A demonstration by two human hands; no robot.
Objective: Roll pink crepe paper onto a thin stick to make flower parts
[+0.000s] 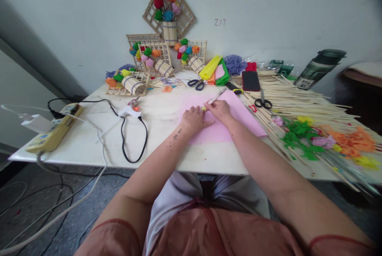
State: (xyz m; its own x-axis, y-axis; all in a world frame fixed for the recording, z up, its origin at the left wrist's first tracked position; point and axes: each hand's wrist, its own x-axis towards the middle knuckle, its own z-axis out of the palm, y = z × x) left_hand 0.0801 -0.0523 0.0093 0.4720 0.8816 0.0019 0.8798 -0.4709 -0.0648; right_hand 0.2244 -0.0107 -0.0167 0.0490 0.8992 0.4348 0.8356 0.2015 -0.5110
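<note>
left hand (193,118) flat on pink sheet (235,122), right hand (220,109) gripping pen (217,96)

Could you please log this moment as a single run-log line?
left hand: flat on pink sheet | right hand: holds pen-like tool on sheet | nearby: glue gun, scissors

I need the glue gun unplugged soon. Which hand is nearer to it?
Left. The left hand lies flat on the pink sheet, right of the glue gun; the right hand, holding a pen, is farther.

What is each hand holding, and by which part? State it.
The right hand holds a pen-like tool by its lower end, tip on the pink sheet. The left hand holds nothing; it lies flat on the sheet.
</note>
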